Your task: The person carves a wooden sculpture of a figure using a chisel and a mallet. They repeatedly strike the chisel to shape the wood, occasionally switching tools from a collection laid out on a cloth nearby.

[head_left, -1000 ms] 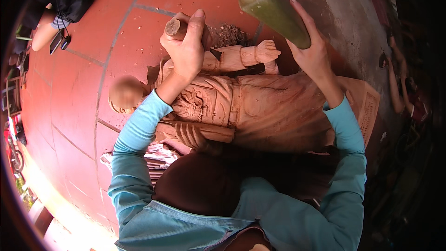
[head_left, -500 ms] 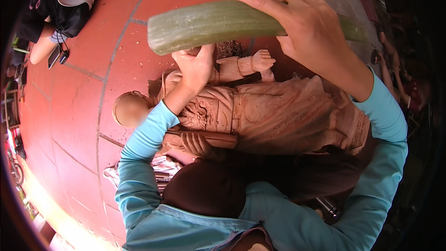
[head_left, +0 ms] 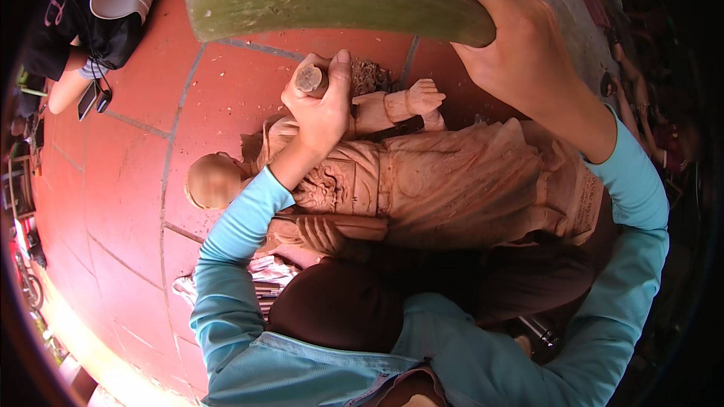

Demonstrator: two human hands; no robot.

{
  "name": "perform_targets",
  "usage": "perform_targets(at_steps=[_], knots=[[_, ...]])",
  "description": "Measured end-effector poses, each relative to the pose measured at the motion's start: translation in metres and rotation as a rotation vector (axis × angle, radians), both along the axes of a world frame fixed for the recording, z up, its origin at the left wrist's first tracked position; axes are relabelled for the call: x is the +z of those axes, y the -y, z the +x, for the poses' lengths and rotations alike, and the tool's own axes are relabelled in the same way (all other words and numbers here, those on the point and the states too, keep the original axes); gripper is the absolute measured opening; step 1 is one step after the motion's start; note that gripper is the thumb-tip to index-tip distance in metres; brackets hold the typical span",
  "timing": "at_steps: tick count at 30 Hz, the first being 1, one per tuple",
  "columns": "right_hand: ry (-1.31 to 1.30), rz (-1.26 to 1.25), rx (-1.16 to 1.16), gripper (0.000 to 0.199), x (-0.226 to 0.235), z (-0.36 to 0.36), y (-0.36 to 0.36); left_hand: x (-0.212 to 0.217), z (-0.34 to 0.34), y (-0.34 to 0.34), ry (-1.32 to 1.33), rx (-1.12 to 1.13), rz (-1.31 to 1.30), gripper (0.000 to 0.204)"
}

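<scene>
A carved wooden statue (head_left: 460, 181) of a robed figure lies on its back across the floor before me, head to the left. My left hand (head_left: 323, 111) is wrapped round the upright handle of a chisel (head_left: 311, 80) above the statue's shoulder and raised arm. Only the round butt end of the handle shows; its blade is hidden below my fist. My right hand (head_left: 520, 45) grips a thick, slightly curved greenish mallet (head_left: 324, 4), raised above and beyond the chisel, apart from it.
Striped cloth with several carving tools (head_left: 268, 286) lies by my knee (head_left: 335, 305). Wood shavings (head_left: 373, 75) are heaped beyond the statue's arm. At the upper left sits another person (head_left: 98, 30) in dark clothes. A metal cylinder (head_left: 539, 329) lies near my right side.
The mallet has risen away from the chisel and looks larger, uncovering the handle's butt end. My left hand stays almost in place; the statue lies still.
</scene>
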State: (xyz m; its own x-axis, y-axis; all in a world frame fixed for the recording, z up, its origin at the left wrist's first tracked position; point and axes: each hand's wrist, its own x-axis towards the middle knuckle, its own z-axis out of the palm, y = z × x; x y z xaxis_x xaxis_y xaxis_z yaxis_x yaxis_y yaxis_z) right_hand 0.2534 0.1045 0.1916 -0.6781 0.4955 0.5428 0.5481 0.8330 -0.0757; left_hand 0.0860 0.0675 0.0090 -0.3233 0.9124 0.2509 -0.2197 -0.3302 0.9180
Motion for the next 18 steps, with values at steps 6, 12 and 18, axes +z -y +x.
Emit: perform_targets(at_steps=[6,12,18], knots=[[0.297,0.096,-0.075,0.065,0.013,0.003,0.001,0.014,0.010,0.000,0.117,0.053,0.037,0.019],[0.395,0.123,-0.090,0.066,0.012,0.005,0.002,0.019,0.011,0.001,0.120,0.104,0.020,0.022],[0.140,0.037,-0.042,0.069,0.008,-0.001,0.001,0.009,0.000,0.003,0.133,-0.087,0.006,0.011]])
